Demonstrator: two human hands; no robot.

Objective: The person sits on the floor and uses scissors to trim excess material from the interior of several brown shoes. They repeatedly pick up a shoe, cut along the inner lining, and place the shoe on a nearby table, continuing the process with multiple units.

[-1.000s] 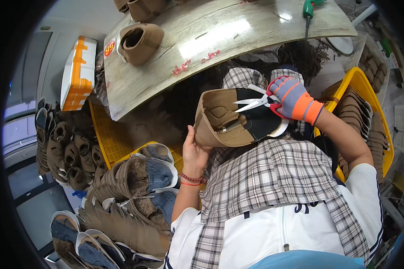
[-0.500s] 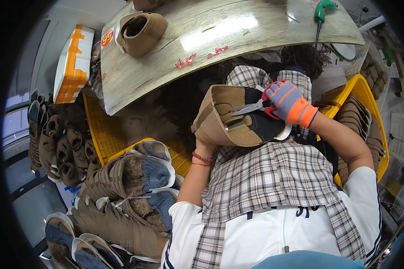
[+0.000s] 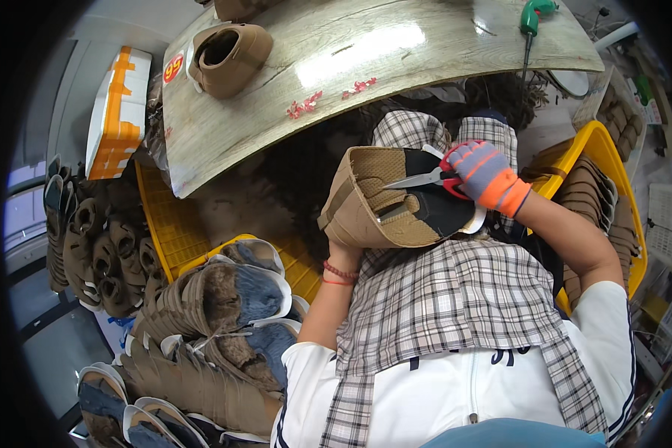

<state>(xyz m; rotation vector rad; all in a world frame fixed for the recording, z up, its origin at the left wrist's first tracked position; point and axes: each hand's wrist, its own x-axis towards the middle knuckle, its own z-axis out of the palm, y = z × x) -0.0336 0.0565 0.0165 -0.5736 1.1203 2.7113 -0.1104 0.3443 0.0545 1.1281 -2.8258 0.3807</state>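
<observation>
A brown shoe upper lies tilted over my lap, its tan mesh lining and black inner part facing up. My left hand holds it from beneath at the left; the fingers are hidden behind the upper, and only the wrist side shows. In my right hand, wearing a grey and orange glove, is a pair of red-handled scissors. My fingers are wrapped round the handles. The blades lie together over the upper's inside, pointing left; whether they touch the lining I cannot tell.
A wood-patterned table stands ahead, bearing another shoe upper and a green-handled tool. Yellow crates flank me. Stacked fur-lined uppers fill the near left; more uppers sit in the right crate.
The scissors' blades were slightly apart and are now together. My right hand has shifted slightly. The upper stays in nearly the same place over my lap.
</observation>
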